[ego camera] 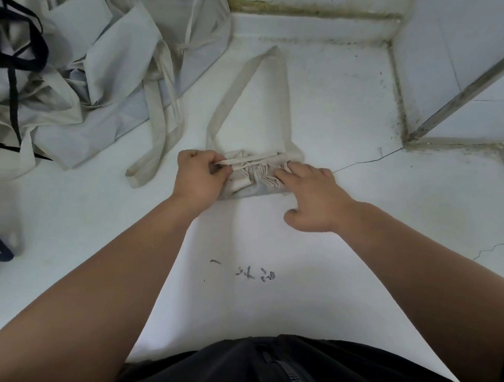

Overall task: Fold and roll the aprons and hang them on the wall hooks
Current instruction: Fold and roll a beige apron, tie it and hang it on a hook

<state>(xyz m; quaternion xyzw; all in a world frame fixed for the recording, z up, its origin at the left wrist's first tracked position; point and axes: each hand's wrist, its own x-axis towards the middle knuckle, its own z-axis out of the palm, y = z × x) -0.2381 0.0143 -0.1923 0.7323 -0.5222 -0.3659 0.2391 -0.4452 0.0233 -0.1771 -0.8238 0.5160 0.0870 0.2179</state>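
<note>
head view: rolled apron (254,176) at frame centre on white counter (361,228), neck loop (251,95) trailing up. left hand (199,175) pinches tie strap (253,160); right hand (307,191) presses roll, fingers flat. unfolded aprons (74,68) upper left. nothing hung; hooks unseen.

Looks like a back room or utility corner of a working kitchen or laundry. White table (325,106) with hairline cracks and scrawled ink marks (254,274), butting into white tiled walls (469,57) with grimy, mouldy joints (314,10). Heap of crumpled cream aprons (83,68) with long ties, some dark-strapped, piled at left.
</note>
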